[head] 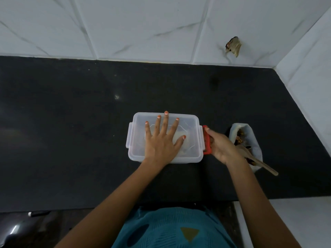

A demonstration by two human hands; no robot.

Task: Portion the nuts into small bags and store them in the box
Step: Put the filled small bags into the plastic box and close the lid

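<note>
Your teal top (172,228) sat closest, at the near edge of a dark countertop (71,131) that ran back to a white marble-look tiled wall (125,27). The wall turned a corner beyond your right side and had a broken patch (233,46) in one tile.

Your left hand (161,140) lay flat with its fingers spread, pressing on the clear lid (188,122) of the box (136,140). Something pale showed through under your palm, too blurred to tell.

Your right hand (217,145) had its fingers curled round the red clip (206,140) at the box's right end, thumb on top.

Just outside that hand lay an open white bag (250,138) of nuts (240,136). A wooden spoon (263,165) rested in it, its handle sticking out.
</note>
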